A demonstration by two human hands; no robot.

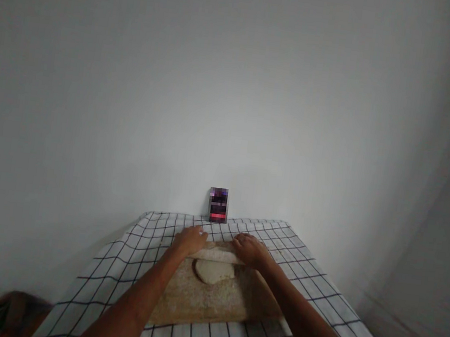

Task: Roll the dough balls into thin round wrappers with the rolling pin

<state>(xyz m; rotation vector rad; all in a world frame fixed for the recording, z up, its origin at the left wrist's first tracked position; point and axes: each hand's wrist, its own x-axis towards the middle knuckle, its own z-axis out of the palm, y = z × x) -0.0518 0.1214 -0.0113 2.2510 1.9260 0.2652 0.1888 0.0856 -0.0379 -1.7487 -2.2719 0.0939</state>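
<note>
A pale rolling pin lies crosswise over the far part of a floured wooden board. My left hand is closed around its left end, and my right hand grips the right end. Under and just in front of the pin is a flattened piece of dough with a rounded near edge. The pin hides the dough's far side. Both forearms reach in from the bottom of the view, one on each side of the board.
The board rests on a table with a white, dark-checked cloth. A dark upright rectangular object, pixelated, leans at the back against a pale wall. Low at the left stands a brown item I cannot make out.
</note>
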